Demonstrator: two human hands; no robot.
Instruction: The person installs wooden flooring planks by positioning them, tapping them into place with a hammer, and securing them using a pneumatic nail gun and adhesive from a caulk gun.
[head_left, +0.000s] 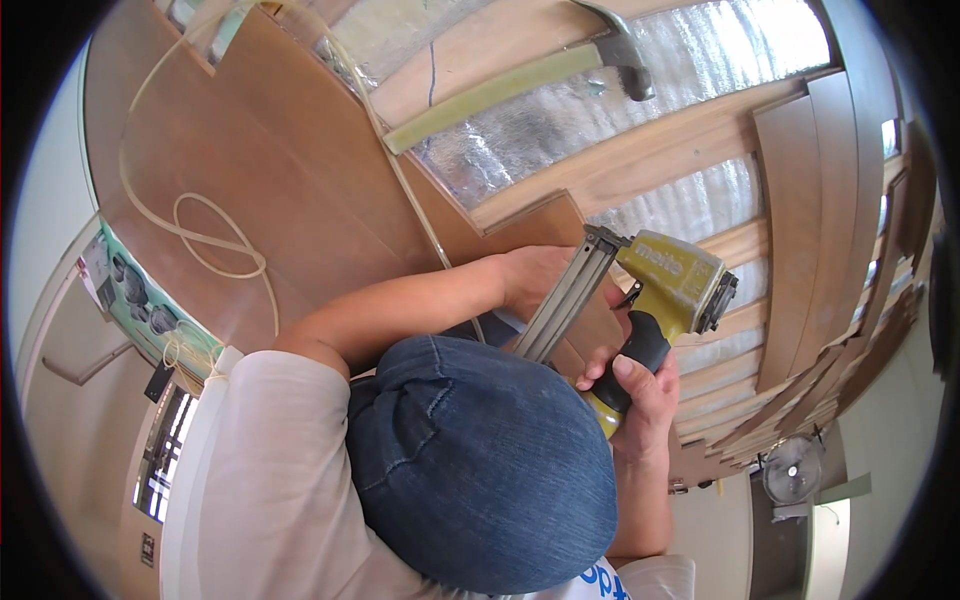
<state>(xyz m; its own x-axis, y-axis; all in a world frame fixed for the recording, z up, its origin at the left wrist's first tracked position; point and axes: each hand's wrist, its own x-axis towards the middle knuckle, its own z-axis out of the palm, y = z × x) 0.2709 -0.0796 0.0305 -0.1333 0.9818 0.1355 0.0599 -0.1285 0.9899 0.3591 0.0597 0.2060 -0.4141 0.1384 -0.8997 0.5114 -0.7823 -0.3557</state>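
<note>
A yellow-green nail gun point(672, 275) with a long grey magazine point(572, 295) lies across the middle, over a brown floorboard. My right hand point(645, 395) wraps round its black grip, with the thumb on the near side. My left hand point(540, 278) reaches in from the left, low by the board, and passes behind the magazine. The magazine covers most of its fingers, so whether it grips anything is hidden. Beyond, a claw hammer point(500, 95) with a pale green handle rests across the wooden joists point(640, 150). My knee in blue jeans hides what lies below the magazine.
Laid brown floorboards point(290, 150) spread to the left. A pale air hose point(215, 245) loops over them. Silvery foil point(520, 140) shows between the joists. Loose planks point(810, 220) lie stacked on the right. A fan point(793, 470) stands at the lower right.
</note>
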